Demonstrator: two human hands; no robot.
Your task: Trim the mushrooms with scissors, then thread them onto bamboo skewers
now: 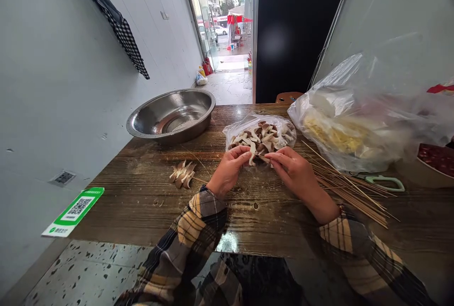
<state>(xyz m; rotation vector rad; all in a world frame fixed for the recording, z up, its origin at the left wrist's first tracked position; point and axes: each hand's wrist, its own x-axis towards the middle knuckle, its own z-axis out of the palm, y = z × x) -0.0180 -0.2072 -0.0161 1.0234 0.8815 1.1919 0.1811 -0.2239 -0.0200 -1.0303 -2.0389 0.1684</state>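
My left hand (229, 170) pinches a pale strip of oyster mushroom (252, 151) between thumb and fingers. Opposite it, my right hand (294, 172) is closed on a thin bamboo skewer, whose tip points left at the mushroom strip. Whether the tip has pierced the strip I cannot tell. Just beyond both hands lies a clear plastic bag (234, 129) full of torn oyster mushrooms (264, 135). To the left, a skewer threaded with several mushroom pieces (182, 174) rests on the table. Loose bamboo skewers (354, 195) are spread beside my right forearm.
A wide steel basin (170, 131) stands at the table's back left. Plastic bags with yellow food (333, 133) fill the back right, near green-handled scissors (386, 182) and a bowl of dark red contents (436, 159). A green QR-code sign (76, 211) lies at the wooden table's (142, 211) left edge.
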